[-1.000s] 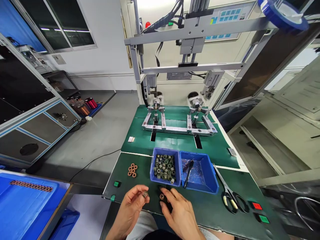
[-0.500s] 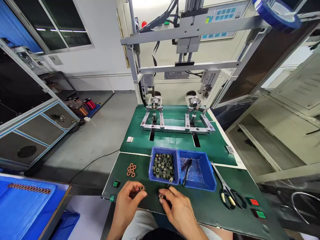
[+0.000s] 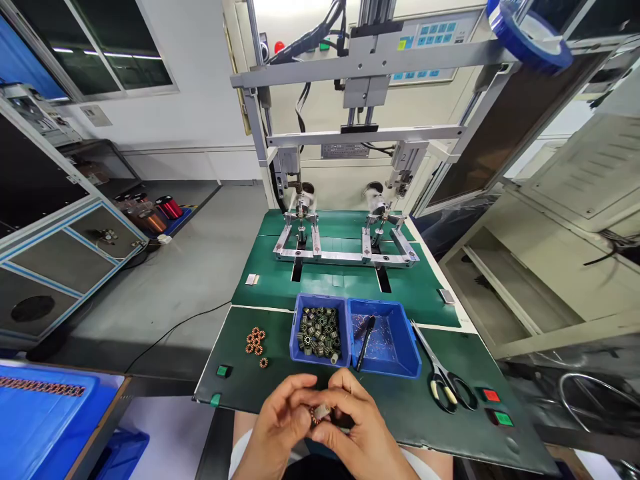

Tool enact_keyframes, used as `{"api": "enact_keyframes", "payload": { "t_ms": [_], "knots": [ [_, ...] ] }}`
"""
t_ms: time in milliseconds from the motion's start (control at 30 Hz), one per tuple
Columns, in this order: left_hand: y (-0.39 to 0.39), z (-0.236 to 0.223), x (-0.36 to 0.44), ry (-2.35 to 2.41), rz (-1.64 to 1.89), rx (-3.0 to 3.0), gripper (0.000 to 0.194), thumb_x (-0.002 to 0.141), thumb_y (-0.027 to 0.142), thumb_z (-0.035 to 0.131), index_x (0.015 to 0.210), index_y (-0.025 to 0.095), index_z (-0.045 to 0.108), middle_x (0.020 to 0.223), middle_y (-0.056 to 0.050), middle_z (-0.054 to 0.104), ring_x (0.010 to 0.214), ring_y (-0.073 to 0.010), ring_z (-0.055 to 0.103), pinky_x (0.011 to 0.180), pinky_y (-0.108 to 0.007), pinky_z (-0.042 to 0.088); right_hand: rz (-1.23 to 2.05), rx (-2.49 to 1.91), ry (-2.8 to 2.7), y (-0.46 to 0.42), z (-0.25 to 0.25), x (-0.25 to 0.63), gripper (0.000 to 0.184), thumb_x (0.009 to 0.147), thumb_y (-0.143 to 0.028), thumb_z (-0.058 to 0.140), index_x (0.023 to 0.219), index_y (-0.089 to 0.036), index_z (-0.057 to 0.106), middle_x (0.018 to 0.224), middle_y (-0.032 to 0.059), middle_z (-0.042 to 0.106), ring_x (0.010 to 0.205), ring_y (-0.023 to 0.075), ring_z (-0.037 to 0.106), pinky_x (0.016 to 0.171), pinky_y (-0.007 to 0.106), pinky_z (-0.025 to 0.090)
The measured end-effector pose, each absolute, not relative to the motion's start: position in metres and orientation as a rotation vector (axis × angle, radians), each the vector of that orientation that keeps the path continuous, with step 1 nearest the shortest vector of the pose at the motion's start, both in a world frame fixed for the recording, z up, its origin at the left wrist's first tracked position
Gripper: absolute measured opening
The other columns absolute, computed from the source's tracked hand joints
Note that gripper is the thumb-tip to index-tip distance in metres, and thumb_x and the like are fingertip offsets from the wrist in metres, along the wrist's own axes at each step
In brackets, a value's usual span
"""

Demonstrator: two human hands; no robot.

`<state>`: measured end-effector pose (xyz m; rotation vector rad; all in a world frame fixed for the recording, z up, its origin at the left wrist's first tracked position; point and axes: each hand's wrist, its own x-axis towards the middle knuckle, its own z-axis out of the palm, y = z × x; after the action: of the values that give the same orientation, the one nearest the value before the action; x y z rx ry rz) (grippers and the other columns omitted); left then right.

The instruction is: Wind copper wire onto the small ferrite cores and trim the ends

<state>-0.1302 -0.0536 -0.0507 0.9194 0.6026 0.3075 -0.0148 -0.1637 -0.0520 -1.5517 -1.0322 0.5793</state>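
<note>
Hands: left (image 3: pixel 280 427) and right (image 3: pixel 357 427) both pinch one small coil (image 3: pixel 318 415); loose fingertip grip risks dropping it.

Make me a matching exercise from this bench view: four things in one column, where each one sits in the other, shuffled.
Things:
1. scissors
2. black pen
3. loose copper-wound coils
4. wound part

Places:
A. in the right blue bin
B. between both hands
C. on the mat, right of the bins
D. on the mat, left of the bins

Pairs: 1-C, 2-A, 3-D, 4-B
</note>
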Motion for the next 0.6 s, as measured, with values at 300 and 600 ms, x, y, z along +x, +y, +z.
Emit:
{"api": "enact_keyframes", "payload": {
  "t_ms": [300,600],
  "knots": [
    [-0.059,-0.032,-0.119,0.681,0.232,0.816,0.039,0.048,0.045,0.093,0.065,0.016,0.073,0.057,0.000,0.064,0.052,-0.0099,0.058,0.047,-0.017,0.046,0.644,-1.455,-0.878,-0.172,-0.030,-0.013,0.012,0.085,-0.028,0.062,0.079,-0.019,0.066,0.065,-0.0017,0.055,0.058,0.0086,0.053,0.055,0.020,0.042],
    [-0.057,-0.041,-0.121,0.594,0.107,0.661,0.039,0.047,0.042,0.095,0.064,0.015,0.073,0.056,-0.001,0.065,0.047,-0.0088,0.060,0.042,-0.014,0.044,0.547,-1.573,-0.969,-0.170,-0.035,-0.008,0.021,0.092,-0.028,0.052,0.077,-0.018,0.062,0.066,-0.0002,0.057,0.059,0.0094,0.055,0.054,0.020,0.044]
  ]
}}
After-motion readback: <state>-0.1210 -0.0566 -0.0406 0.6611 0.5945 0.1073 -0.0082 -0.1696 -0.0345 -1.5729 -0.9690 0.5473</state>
